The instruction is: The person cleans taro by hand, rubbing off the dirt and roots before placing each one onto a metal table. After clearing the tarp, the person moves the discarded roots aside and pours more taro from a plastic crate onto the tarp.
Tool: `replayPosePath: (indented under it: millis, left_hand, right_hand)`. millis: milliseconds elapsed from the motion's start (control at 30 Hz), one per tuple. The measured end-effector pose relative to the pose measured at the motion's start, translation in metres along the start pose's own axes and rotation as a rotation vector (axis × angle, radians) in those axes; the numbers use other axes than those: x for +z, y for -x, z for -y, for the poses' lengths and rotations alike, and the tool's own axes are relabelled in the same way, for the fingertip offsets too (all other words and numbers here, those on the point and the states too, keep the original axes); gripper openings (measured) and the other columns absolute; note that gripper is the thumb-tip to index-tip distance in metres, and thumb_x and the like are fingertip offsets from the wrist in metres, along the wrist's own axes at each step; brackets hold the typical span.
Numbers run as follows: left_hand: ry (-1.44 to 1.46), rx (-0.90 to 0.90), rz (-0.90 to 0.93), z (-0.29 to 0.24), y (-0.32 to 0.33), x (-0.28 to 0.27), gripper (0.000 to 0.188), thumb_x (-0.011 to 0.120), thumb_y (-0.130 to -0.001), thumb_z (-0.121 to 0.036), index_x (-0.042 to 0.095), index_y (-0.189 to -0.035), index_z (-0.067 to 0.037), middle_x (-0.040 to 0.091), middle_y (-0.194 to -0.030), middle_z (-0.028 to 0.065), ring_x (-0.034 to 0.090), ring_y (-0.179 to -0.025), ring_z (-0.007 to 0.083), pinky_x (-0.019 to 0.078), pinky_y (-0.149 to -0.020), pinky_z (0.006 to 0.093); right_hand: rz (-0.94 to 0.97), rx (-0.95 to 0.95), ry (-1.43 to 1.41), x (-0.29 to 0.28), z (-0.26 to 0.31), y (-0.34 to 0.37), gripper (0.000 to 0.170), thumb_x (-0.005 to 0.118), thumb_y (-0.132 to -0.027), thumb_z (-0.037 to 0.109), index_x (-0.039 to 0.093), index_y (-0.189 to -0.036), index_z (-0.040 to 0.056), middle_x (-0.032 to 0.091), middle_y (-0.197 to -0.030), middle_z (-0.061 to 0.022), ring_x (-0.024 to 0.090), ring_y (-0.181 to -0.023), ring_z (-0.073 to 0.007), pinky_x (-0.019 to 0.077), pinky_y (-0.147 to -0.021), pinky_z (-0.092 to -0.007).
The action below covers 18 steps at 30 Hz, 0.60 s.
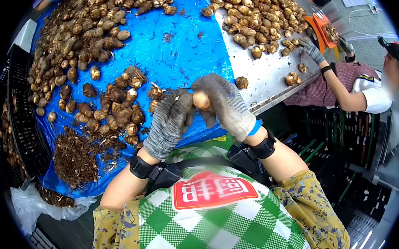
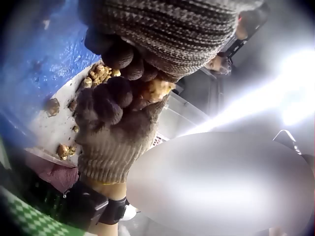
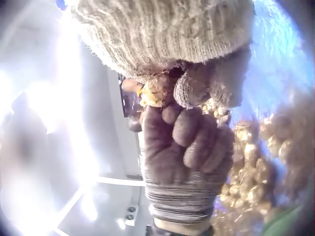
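Observation:
A small brown-and-cream tuber (image 1: pixel 201 99) is held between two grey knit-gloved hands above the blue sheet's near edge. The left hand (image 1: pixel 169 121) curls its fingers beside the tuber and touches its left side. The right hand (image 1: pixel 228 105) grips it from the right, thumb and fingers around it. In the left wrist view the tuber (image 2: pixel 158 90) shows between the left glove (image 2: pixel 167 34) and the right glove (image 2: pixel 115 128). The right wrist view shows the tuber (image 3: pixel 156 91) with pale yellow bits on it, its back hidden by the gloves.
Piles of tubers (image 1: pixel 77 36) lie on the blue sheet (image 1: pixel 167 44), with root debris (image 1: pixel 76 159) at left. More tubers (image 1: pixel 247 12) cover a metal table (image 1: pixel 270 79). Another person (image 1: pixel 339 86) reaches in at right. Black crates (image 1: pixel 25 117) stand at left.

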<state>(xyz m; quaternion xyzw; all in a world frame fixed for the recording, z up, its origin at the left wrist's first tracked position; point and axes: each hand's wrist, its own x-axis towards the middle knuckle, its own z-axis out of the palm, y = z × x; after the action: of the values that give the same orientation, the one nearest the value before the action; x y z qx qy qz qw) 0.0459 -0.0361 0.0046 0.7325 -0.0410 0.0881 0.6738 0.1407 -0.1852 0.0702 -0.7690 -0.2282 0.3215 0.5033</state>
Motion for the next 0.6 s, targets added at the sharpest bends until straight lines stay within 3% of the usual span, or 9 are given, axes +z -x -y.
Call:
replayPosePath:
  millis: [67,167,200,300,367,433,467,533,600]
  left_hand:
    - [-0.098,0.045,0.040,-0.001,0.000,-0.003,0.028,0.054,-0.089,-0.005,0.055,-0.117,-0.005,0.050,-0.074,0.0029,0.047,-0.058,0.0145,0.0418,-0.054,0.0288]
    - [0.351,-0.426,-0.092,-0.012,0.001,0.000,0.023,0.054,-0.088,0.000,0.057,-0.110,-0.003,0.055,-0.080,0.0081,0.052,-0.060,0.0197,0.0439,-0.055,0.0317]
    - [0.093,-0.253,-0.070,-0.006,0.001,0.002,0.018,0.055,-0.088,-0.002,0.058,-0.105,-0.003,0.057,-0.082,0.0090,0.053,-0.061,0.0212,0.0445,-0.055,0.0330]
    - [0.374,-0.591,-0.074,-0.018,-0.017,-0.003,0.013,0.059,-0.088,-0.016,0.058,-0.090,-0.003,0.059,-0.080,0.0112,0.056,-0.063,0.0250,0.0466,-0.058,0.0374]
    - [0.181,-0.347,-0.152,0.012,-0.009,0.004,0.026,0.055,-0.093,-0.028,0.056,-0.084,-0.004,0.056,-0.068,0.0061,0.051,-0.054,0.0161,0.0421,-0.051,0.0312]
    - [0.311,-0.438,-0.174,-0.002,-0.013,0.007,0.037,0.051,-0.095,-0.040,0.053,-0.080,-0.007,0.052,-0.061,0.0020,0.045,-0.047,0.0099,0.0354,-0.044,0.0250]
    - [0.454,-0.569,-0.172,-0.015,-0.017,0.007,0.042,0.049,-0.096,-0.046,0.052,-0.078,-0.008,0.050,-0.058,0.0002,0.042,-0.043,0.0075,0.0315,-0.041,0.0219]
    - [0.411,-0.511,-0.130,-0.020,-0.022,0.006,0.044,0.048,-0.096,-0.048,0.052,-0.078,-0.008,0.052,-0.060,0.0010,0.044,-0.045,0.0077,0.0332,-0.042,0.0223]
    - [0.336,-0.498,-0.076,-0.021,-0.026,0.005,0.044,0.046,-0.096,-0.048,0.057,-0.084,-0.006,0.052,-0.062,0.0010,0.046,-0.047,0.0077,0.0357,-0.045,0.0218]
  right_hand:
    - [-0.151,-0.325,0.316,0.008,-0.023,-0.001,0.017,0.055,-0.089,0.014,0.056,-0.103,0.0037,0.058,-0.088,-0.0128,0.060,-0.059,-0.0255,0.0487,-0.050,-0.0344]
    - [-0.252,-0.493,0.443,0.019,-0.024,0.001,0.019,0.058,-0.088,0.013,0.058,-0.106,0.0075,0.059,-0.095,-0.0138,0.061,-0.062,-0.0291,0.0501,-0.055,-0.0360]
    - [-0.226,-0.658,0.537,0.017,-0.023,0.000,0.026,0.060,-0.087,0.011,0.057,-0.113,0.0062,0.060,-0.091,-0.0153,0.063,-0.067,-0.0336,0.0511,-0.060,-0.0388]
    - [0.045,0.233,-0.767,0.009,-0.013,0.008,0.033,0.059,-0.091,0.013,0.054,-0.122,0.0054,0.051,-0.071,-0.0017,0.048,-0.054,-0.0102,0.0385,-0.048,-0.0245]
    - [-0.018,-0.014,-0.697,0.006,-0.009,0.010,0.064,0.031,-0.100,0.054,0.045,-0.129,-0.0010,0.034,-0.058,0.0055,0.033,-0.050,-0.0039,0.0287,-0.046,-0.0206]
    - [-0.011,0.095,-0.726,-0.007,-0.006,0.002,0.080,0.029,-0.090,0.071,0.046,-0.131,0.0039,0.036,-0.052,0.0043,0.035,-0.044,-0.0049,0.0328,-0.041,-0.0210]
    - [0.028,0.094,-0.738,-0.010,-0.009,0.002,0.077,0.027,-0.093,0.067,0.046,-0.131,0.0025,0.038,-0.054,0.0042,0.036,-0.046,-0.0047,0.0329,-0.043,-0.0206]
    - [0.121,0.096,-0.760,-0.013,-0.018,0.002,0.071,0.023,-0.099,0.058,0.045,-0.131,-0.0004,0.042,-0.058,0.0039,0.037,-0.050,-0.0042,0.0331,-0.047,-0.0199]
    - [0.033,0.029,-0.438,-0.003,-0.017,0.003,0.057,0.033,-0.101,0.046,0.046,-0.130,0.0000,0.045,-0.060,0.0018,0.041,-0.052,-0.0052,0.0360,-0.049,-0.0204]
